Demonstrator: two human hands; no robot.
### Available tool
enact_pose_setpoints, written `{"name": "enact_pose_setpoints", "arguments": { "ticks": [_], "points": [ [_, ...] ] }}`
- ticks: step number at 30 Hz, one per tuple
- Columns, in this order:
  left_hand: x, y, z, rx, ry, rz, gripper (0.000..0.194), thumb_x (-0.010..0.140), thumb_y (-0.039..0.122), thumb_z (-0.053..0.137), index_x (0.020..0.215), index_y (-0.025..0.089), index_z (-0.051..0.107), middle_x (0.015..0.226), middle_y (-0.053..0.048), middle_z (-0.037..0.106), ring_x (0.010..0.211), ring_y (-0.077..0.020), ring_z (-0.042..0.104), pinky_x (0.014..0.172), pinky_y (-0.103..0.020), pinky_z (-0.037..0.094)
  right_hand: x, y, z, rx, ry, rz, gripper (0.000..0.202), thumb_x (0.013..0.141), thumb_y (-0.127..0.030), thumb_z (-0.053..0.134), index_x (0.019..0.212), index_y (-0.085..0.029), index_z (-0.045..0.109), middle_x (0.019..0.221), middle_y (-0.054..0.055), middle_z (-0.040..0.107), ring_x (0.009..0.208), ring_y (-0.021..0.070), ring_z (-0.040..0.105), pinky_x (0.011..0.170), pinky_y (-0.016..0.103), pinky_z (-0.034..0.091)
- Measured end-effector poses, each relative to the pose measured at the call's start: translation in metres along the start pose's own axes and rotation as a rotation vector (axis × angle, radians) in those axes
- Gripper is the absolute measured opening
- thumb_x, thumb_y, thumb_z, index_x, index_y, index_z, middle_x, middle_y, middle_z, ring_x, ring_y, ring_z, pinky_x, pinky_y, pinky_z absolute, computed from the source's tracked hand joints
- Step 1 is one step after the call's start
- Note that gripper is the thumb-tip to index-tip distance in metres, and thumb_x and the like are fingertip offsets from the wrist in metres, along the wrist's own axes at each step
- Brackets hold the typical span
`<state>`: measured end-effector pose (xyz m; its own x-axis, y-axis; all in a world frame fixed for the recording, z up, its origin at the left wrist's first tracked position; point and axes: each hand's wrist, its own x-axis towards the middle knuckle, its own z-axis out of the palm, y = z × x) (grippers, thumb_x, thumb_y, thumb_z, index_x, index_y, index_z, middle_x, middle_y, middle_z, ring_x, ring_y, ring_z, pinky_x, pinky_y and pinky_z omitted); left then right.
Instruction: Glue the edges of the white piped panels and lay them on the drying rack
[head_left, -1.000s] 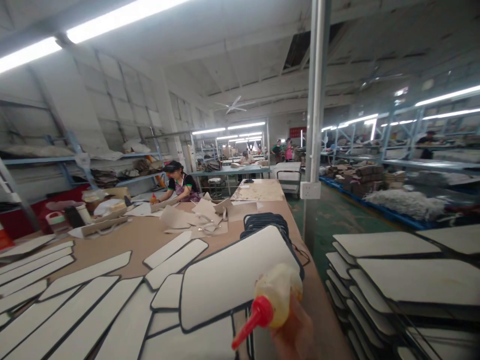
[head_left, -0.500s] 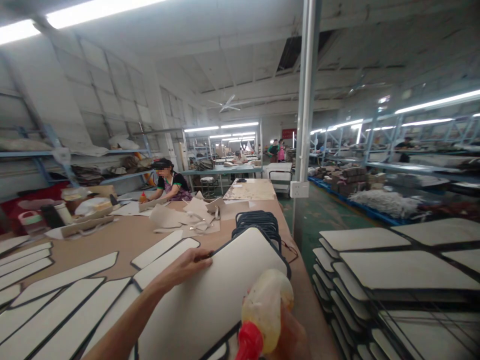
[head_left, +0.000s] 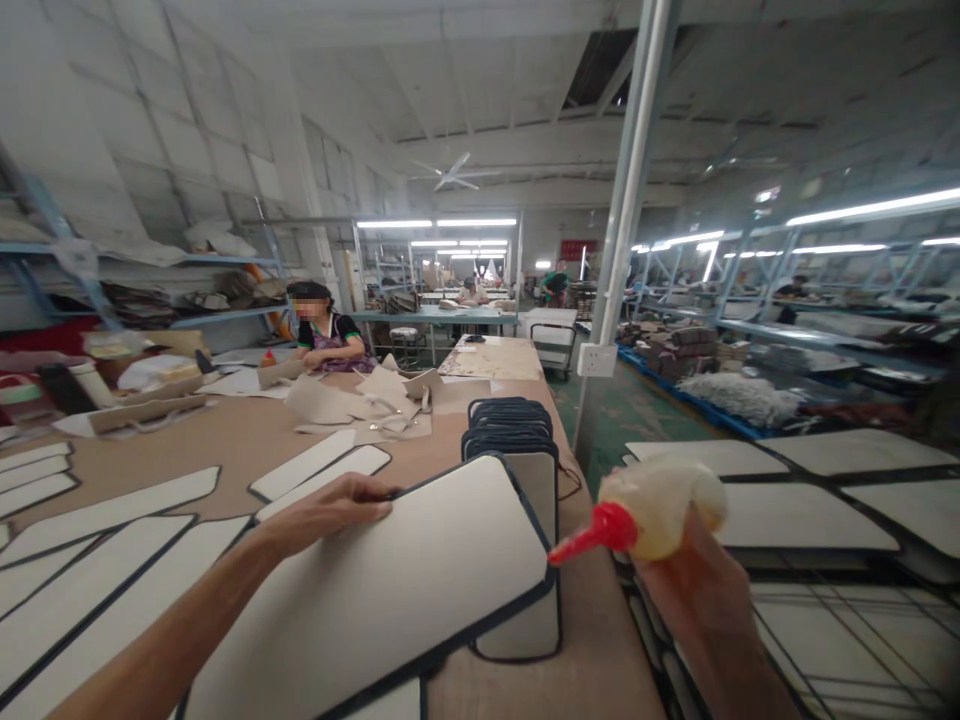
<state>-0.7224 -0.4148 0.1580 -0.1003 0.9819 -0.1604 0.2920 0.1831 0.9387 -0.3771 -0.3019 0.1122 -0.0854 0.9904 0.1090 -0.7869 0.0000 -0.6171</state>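
Note:
My left hand (head_left: 337, 508) is closed on the upper left edge of a cream panel (head_left: 397, 570) with a dark border, thumb on top, fingers partly hidden behind it. The panel is tilted over the table. In my right hand (head_left: 697, 580) is a translucent squeeze bottle (head_left: 675, 500) with yellowish contents, lying sideways. Its red nozzle (head_left: 600, 535) points left, the tip at the panel's right corner; whether it touches cannot be told. Just beyond the panel stands a stack of dark-edged panels (head_left: 510, 425), partly covered by the one I hold.
More cream panels (head_left: 142, 575) lie across the brown table (head_left: 247, 445) at left. Piled panels (head_left: 810, 515) stand on the right. Beige pieces (head_left: 375, 400) lie farther back, near a seated co-worker (head_left: 326, 335). A post with a socket box (head_left: 597, 360) rises beside the table's right edge.
My right hand has swung the bottle up and right, its nozzle turning from the front of the panel to its right corner. The panel has tilted, uncovering more of the stack behind.

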Motion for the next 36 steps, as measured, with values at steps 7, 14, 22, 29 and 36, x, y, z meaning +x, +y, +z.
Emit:
{"name": "enact_pose_setpoints", "arguments": {
  "ticks": [7, 14, 22, 29, 36],
  "points": [
    [-0.012, 0.011, -0.005, 0.086, -0.11, 0.017, 0.025, 0.063, 0.034, 0.072, 0.084, 0.022, 0.077, 0.078, -0.002, 0.071, 0.077, -0.0243, 0.062, 0.068, -0.028, 0.048, 0.021, -0.008, 0.016, -0.118, -0.156, -0.102, 0.056, 0.061, -0.036, 0.08, 0.112, -0.022, 0.062, 0.107, 0.009, 0.068, 0.106, 0.0303, 0.059, 0.1, 0.048, 0.04],
    [-0.016, 0.009, -0.013, 0.137, -0.015, 0.018, 0.029, 0.062, 0.034, 0.075, 0.089, 0.025, 0.077, 0.087, -0.001, 0.073, 0.086, -0.027, 0.063, 0.075, -0.031, 0.049, 0.03, -0.008, 0.009, -0.181, -0.29, -0.045, 0.046, 0.067, -0.029, 0.077, 0.111, -0.024, 0.063, 0.104, 0.007, 0.068, 0.103, 0.0282, 0.061, 0.097, 0.044, 0.045],
    [-0.017, 0.01, -0.017, 0.169, -0.076, -0.016, 0.033, 0.064, 0.042, 0.073, 0.093, 0.026, 0.076, 0.093, -0.002, 0.072, 0.093, -0.0271, 0.062, 0.083, -0.032, 0.048, 0.026, -0.013, 0.009, -0.208, -0.381, -0.014, 0.048, 0.065, -0.028, 0.078, 0.111, -0.026, 0.063, 0.109, 0.005, 0.067, 0.107, 0.0276, 0.058, 0.1, 0.042, 0.042],
    [-0.016, 0.009, -0.018, 0.148, -0.173, -0.051, 0.027, 0.07, 0.043, 0.068, 0.086, 0.023, 0.076, 0.094, -0.003, 0.072, 0.095, -0.0238, 0.062, 0.085, -0.028, 0.047, 0.02, -0.018, 0.013, -0.247, -0.402, -0.015, 0.056, 0.061, -0.031, 0.079, 0.114, -0.026, 0.061, 0.106, 0.007, 0.067, 0.098, 0.0275, 0.063, 0.087, 0.039, 0.052],
    [-0.012, -0.006, -0.022, 0.001, -0.147, -0.063, 0.031, 0.07, 0.035, 0.07, 0.098, 0.023, 0.074, 0.092, -0.005, 0.073, 0.08, -0.0226, 0.064, 0.07, -0.027, 0.05, 0.01, -0.02, 0.022, -0.26, -0.323, -0.026, 0.062, 0.056, -0.035, 0.079, 0.114, -0.026, 0.061, 0.099, 0.009, 0.069, 0.096, 0.031, 0.063, 0.086, 0.045, 0.05]
  ]
}}
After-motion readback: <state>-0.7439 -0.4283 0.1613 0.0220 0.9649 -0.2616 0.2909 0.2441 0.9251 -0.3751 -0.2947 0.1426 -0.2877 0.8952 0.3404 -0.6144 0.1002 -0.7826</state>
